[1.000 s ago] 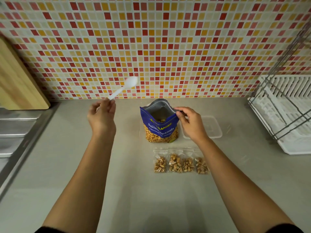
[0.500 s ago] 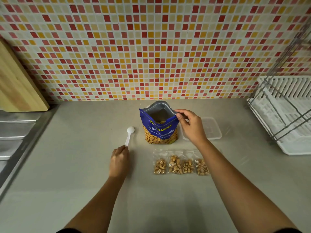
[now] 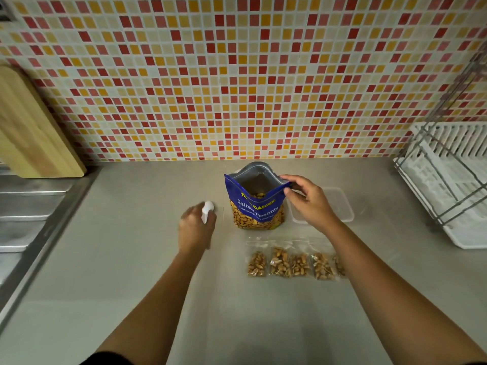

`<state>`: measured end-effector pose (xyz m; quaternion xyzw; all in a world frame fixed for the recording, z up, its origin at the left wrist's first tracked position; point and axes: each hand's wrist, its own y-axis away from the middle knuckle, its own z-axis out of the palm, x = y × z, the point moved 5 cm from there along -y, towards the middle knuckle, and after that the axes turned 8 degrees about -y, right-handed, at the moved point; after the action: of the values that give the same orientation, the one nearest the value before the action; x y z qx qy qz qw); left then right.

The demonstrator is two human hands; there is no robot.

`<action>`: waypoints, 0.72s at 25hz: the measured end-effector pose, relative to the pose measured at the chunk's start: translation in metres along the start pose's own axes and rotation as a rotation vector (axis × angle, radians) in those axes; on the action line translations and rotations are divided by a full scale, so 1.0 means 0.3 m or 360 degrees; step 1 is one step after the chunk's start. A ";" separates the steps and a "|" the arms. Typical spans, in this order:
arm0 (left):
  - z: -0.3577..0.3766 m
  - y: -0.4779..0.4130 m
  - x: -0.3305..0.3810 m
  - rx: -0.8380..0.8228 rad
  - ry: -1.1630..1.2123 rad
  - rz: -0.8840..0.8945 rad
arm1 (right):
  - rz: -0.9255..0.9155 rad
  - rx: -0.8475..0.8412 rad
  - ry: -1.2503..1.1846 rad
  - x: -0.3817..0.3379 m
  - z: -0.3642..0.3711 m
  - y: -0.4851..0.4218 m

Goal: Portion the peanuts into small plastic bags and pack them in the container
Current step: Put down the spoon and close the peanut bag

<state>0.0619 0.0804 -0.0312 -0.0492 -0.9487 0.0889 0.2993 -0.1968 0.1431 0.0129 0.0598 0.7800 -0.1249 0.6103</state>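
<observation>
Bare forearms; dark sleeve edges at both upper arms.

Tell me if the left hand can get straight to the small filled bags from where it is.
Probably yes: the left hand is at the spoon, and only bare counter lies between it and the small filled bags.

The only writing I can make out is on the blue peanut pouch (image 3: pixel 257 206) standing open on the counter. Across its front, in large pale letters, it says "Salted Peanuts". Above that, along the top band in yellow, a brand name ends in "GARDEN"; the word before it begins with a "T" and is lost in the fold. Under "Salted Peanuts" runs a line of small yellow print, too fine and slanted to read. The small filled bags in front of the pouch and the clear container beside it show no lettering that I can see.
</observation>
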 end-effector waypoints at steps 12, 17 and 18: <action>-0.067 -0.261 0.200 -0.0714 -0.0006 0.0656 | 0.0080 0.0202 0.0196 0.000 -0.067 -0.068; -0.083 -0.278 0.178 -0.0689 -0.0223 0.0787 | 0.0223 0.0272 0.0298 0.020 -0.037 -0.091; -0.083 -0.277 0.180 -0.0696 -0.0236 0.0776 | 0.0244 0.0299 0.0314 0.021 -0.033 -0.094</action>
<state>0.0290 0.0104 0.0356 -0.3311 -0.9249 -0.0444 0.1818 -0.2147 0.1182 0.0125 0.1879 0.8142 -0.1439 0.5301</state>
